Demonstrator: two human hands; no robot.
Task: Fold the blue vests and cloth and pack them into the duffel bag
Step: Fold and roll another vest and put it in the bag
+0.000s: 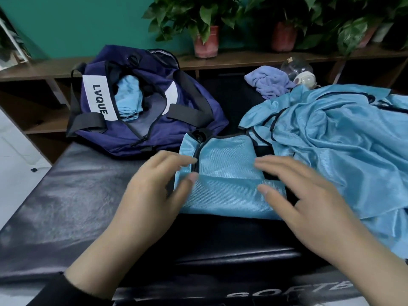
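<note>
A folded light-blue vest with black trim lies on the black padded bench in front of me. My left hand reaches over its left edge with fingers straight and spread. My right hand is spread over its right edge, fingers relaxed. Neither hand grips the fabric. A navy duffel bag lies open at the back left, with a folded blue vest inside. A heap of unfolded blue vests covers the right side. A crumpled lavender cloth sits behind the heap.
A brown wooden shelf runs along the back with potted plants on top. A clear glass globe and a small white object lie beside the lavender cloth. The bench drops off to the floor on the left.
</note>
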